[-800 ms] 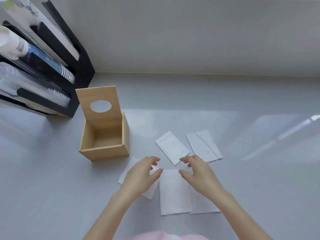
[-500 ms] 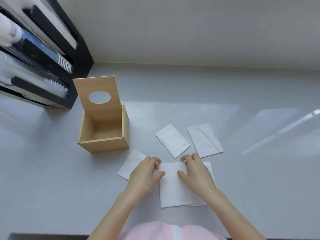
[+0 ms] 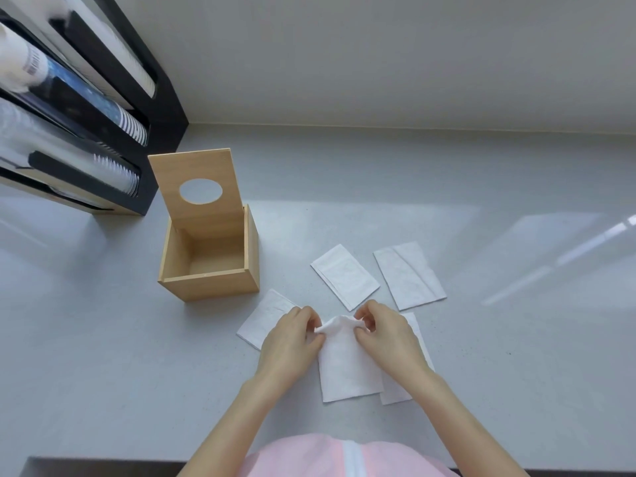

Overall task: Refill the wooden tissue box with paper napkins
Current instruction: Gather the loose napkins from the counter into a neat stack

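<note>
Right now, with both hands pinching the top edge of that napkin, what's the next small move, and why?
Probably lift the pinched napkin clear of the counter and carry it toward the wooden box. The left hand and right hand have its far edge bunched up, the rest lies flat, partly over another napkin, and the box looks empty with its lid tilted open.

napkin (image 3: 347,363) top edge now pinched (both hands)

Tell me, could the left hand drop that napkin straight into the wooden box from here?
Probably yes. The wooden box stands with its lid tipped up and back, and nothing lies between it and the left hand, which pinches the napkin together with the right hand.
</note>
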`<state>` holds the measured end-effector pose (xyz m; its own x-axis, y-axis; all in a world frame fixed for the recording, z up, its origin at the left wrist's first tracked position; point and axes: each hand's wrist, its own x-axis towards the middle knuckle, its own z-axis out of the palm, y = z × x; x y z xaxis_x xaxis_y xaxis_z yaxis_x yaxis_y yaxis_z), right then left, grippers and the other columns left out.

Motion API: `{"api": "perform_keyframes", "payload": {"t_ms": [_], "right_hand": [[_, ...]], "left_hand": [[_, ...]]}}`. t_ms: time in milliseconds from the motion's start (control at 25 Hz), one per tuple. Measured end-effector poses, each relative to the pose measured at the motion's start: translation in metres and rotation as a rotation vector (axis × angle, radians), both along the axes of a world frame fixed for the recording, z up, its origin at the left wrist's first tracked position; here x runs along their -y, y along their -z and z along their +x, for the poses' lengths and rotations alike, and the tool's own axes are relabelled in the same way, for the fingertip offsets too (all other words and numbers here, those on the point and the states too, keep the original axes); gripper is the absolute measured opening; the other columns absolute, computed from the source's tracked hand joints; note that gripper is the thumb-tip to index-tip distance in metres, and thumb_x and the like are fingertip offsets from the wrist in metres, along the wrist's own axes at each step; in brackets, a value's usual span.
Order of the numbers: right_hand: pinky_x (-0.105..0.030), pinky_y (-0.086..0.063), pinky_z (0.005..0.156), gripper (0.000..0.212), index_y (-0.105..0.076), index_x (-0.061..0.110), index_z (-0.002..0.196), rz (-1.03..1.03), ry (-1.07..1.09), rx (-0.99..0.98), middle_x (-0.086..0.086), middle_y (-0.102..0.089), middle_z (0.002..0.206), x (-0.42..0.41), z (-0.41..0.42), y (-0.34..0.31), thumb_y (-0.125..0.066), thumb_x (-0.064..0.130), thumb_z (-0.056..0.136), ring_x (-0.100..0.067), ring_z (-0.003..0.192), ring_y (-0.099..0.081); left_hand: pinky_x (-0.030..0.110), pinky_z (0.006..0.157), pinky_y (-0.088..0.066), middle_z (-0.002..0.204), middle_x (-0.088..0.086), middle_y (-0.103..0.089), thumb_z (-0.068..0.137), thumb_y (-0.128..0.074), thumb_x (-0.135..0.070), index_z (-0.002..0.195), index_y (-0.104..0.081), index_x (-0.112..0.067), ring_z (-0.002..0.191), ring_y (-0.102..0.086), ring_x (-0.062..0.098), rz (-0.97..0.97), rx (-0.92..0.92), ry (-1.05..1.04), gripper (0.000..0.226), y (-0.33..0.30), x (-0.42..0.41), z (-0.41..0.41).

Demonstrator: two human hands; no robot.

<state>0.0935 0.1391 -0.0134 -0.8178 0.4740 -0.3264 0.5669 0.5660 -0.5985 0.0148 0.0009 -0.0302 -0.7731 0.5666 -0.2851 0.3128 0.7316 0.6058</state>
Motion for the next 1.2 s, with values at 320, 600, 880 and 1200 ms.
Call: {"api": "perform_keyframes", "payload": {"t_ms": [320,600,880,1200], "right_hand": [[-0.009,-0.045,0.062,0.024,-0.058,0.022,0.106,-0.619,0.201,-0.155,0.013,-0.059,0.091,0.000,0.002,-0.022,-0.058,0.009,0.086,-0.007,0.077,-0.058],[-0.021,-0.049,0.074,0.022,-0.059,0.024,0.091,-0.733,0.271,-0.223,-0.001,-0.064,0.089,-0.004,0.005,-0.017,-0.057,0.003,0.086,-0.013,0.079,-0.061],[-0.028,-0.043,0.079,0.030,-0.056,0.013,0.116,0.053,0.270,0.023,-0.004,-0.058,0.109,-0.039,0.029,-0.005,-0.057,0.024,0.088,-0.018,0.095,-0.056],[-0.033,-0.044,0.083,0.024,-0.055,0.010,0.107,0.118,0.251,0.152,-0.007,-0.054,0.113,-0.041,0.034,0.007,-0.056,0.024,0.087,-0.024,0.105,-0.054]], "left_hand": [[0.023,0.069,-0.047,0.090,0.002,-0.070,0.087,-0.058,-0.019,0.096,-0.062,-0.013,0.083,-0.064,0.016,0.562,0.676,-0.284,0.011,-0.019,0.003,0.000],[0.021,0.059,-0.047,0.094,0.007,-0.070,0.091,-0.054,-0.020,0.100,-0.069,-0.010,0.082,-0.066,0.018,0.488,0.764,-0.361,0.020,-0.017,0.007,0.006],[0.037,0.081,-0.045,0.103,0.010,-0.068,0.093,-0.050,-0.019,0.104,-0.066,-0.010,0.093,-0.064,0.027,0.526,0.790,-0.502,0.021,-0.015,0.014,0.000],[0.035,0.079,-0.047,0.101,0.009,-0.068,0.093,-0.049,-0.018,0.107,-0.064,-0.009,0.092,-0.063,0.026,0.510,0.791,-0.494,0.023,-0.013,0.012,0.003]]}}
